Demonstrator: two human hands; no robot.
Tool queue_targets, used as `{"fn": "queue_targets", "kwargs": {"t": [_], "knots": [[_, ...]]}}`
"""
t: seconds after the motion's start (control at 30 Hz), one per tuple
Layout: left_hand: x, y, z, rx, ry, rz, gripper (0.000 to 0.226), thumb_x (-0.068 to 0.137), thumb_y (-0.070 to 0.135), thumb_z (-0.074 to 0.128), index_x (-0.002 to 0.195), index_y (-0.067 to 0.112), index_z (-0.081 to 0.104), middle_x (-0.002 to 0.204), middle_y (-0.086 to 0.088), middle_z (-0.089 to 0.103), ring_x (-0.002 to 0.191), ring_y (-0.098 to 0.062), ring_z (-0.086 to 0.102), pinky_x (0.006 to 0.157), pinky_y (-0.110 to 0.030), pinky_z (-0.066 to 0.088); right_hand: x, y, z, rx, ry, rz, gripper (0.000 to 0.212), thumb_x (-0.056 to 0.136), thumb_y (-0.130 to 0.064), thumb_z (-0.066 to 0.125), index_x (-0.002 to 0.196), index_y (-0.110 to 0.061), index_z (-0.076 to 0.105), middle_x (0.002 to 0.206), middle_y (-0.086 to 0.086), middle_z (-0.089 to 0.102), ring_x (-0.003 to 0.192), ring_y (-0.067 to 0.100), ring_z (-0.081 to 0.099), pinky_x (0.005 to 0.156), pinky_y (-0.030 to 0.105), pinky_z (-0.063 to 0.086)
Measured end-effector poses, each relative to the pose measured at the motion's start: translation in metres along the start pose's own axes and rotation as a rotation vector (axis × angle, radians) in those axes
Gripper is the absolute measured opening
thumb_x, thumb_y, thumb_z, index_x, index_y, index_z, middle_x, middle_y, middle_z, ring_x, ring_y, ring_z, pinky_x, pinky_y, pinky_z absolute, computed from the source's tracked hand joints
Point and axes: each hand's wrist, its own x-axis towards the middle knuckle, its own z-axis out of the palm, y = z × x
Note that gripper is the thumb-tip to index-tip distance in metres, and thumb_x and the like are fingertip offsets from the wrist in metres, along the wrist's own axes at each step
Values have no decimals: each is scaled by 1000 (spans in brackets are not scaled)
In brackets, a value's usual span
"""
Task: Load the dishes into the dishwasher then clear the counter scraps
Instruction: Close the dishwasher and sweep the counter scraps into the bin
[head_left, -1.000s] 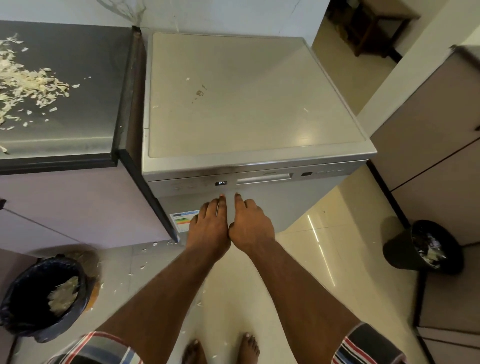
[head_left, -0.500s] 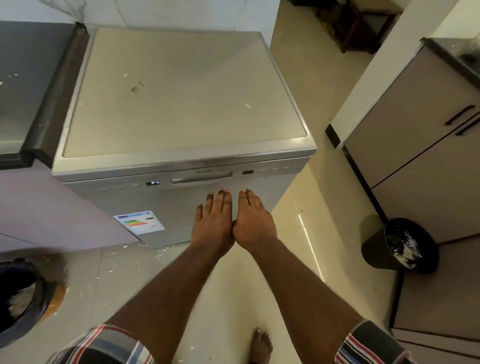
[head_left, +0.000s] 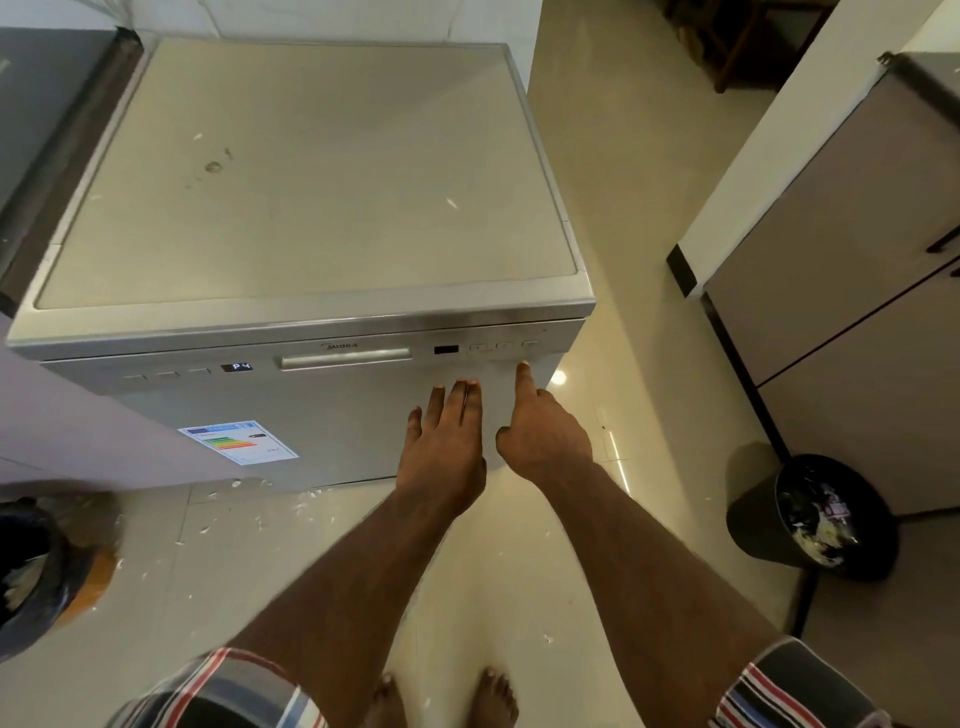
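Dishwasher: boxy brushed steel, door closed, beside counter | left hand: flat, fingers straight on door | right hand: forefinger extended below buttons, holding nothing

Bare left hand and bare right hand, no rings, no watch, forearms uncovered to above the elbow. Short striped fabric sleeves at both upper arms: left sleeve and right sleeve, dark grey ground crossed by red, white and blue bands. Bare feet below, no footwear.
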Motion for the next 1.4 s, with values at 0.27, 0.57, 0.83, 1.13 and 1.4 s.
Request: {"fn": "queue_targets", "kwargs": {"t": [0.27,0.57,0.83,1.13,1.4], "knots": [[13,1,5,-5,5,-20,85,102,22,49,158,16,-14,168,-5,-13,153,-29,-15,124,-51,0,15,7,-5,-29,-8,-3,92,95,-26,61,161,-24,-3,138,10,55,108,28,64,91,40,56],[14,0,4,-8,39,-29,82,101,19,48,158,15,-12,168,-5,-10,153,-29,-14,124,-52,2,22,11,-15,-26,-2,-6,91,94,-22,57,161,-23,-4,137,9,53,109,29,61,90,42,55],[15,-3,0,-2,59,-43,82,102,18,46,158,15,-12,167,-6,-14,152,-29,-18,123,-51,-3,26,-2,-16,-26,5,5,83,99,-24,53,161,-14,-1,147,11,48,121,32,59,97,43,51],[8,-11,-5,10,59,-56,80,102,17,44,158,15,-13,166,-5,-18,152,-29,-21,124,-54,0,22,-8,-20,-32,-35,22,91,96,-24,58,161,-12,-5,140,10,54,117,30,61,96,42,52],[4,-18,-8,16,48,-68,80,102,18,44,158,15,-13,167,-6,-17,151,-29,-22,124,-54,-2,18,-14,-20,-41,-36,7,89,96,-25,57,161,-12,-3,143,11,51,120,31,58,96,42,51]]}}
